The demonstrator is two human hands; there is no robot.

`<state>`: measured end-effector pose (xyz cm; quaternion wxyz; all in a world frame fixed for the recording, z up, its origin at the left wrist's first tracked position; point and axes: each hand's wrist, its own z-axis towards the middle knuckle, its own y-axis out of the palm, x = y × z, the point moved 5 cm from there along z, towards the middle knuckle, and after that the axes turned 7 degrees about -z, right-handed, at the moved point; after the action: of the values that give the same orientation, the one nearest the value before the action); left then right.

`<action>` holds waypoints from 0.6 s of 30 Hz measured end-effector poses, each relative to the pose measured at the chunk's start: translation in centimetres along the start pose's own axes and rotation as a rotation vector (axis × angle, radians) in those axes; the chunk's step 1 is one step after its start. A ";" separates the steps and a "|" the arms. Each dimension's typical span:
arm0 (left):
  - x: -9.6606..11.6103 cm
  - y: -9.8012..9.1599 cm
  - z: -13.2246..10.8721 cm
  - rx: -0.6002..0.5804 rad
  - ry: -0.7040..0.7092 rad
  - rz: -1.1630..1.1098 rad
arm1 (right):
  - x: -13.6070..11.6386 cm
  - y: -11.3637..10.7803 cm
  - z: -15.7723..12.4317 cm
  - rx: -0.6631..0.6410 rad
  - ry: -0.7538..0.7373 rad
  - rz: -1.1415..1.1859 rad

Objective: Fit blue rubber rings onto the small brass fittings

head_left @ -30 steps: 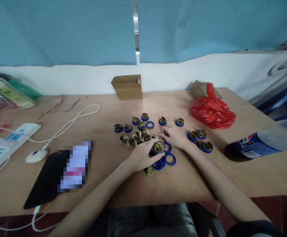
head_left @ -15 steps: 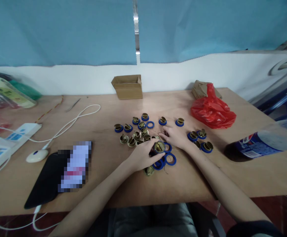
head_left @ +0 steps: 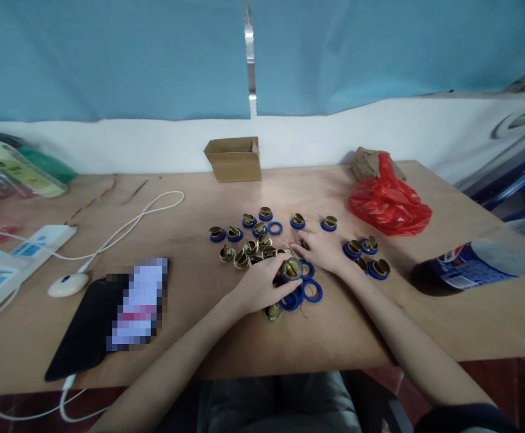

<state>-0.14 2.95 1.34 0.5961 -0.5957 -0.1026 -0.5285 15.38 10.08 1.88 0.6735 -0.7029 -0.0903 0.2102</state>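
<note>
My left hand [head_left: 262, 282] is closed round a round brass piece [head_left: 291, 269], above a cluster of blue rings [head_left: 313, 291]. Just right of it, my right hand [head_left: 319, 248] rests low over the table with its fingers bent together; what its fingertips hold, if anything, is too small to make out. Several brass pieces with pale rims [head_left: 241, 258] lie left of my hands, partly hidden by the left one. Brass pieces set in blue rings stand behind [head_left: 265, 213] and to the right [head_left: 378, 269]. A loose blue ring [head_left: 275, 228] lies among them.
A cardboard box [head_left: 237, 165] stands at the back. On the right are a red plastic bag [head_left: 391, 204] and a bottle of dark drink [head_left: 465, 261] on its side. Leftward lie a phone [head_left: 140, 304], a black pad [head_left: 84, 331], white cables and a power strip [head_left: 41, 246].
</note>
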 end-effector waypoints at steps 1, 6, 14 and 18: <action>0.0 0.0 0.0 0.001 0.003 -0.001 | 0.0 0.0 0.0 0.001 0.001 -0.006; -0.1 0.1 0.1 -0.004 -0.004 0.007 | 0.1 0.0 0.0 0.006 -0.002 0.000; 0.1 0.0 0.1 0.007 0.006 0.001 | -0.2 -0.2 0.0 -0.012 0.005 -0.003; 0.0 0.1 0.1 0.005 0.009 -0.002 | -0.1 -0.1 0.0 -0.009 0.020 -0.015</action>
<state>-0.03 2.99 1.33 0.5975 -0.5918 -0.1018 -0.5314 15.30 10.02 2.04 0.6728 -0.7073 -0.0896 0.1976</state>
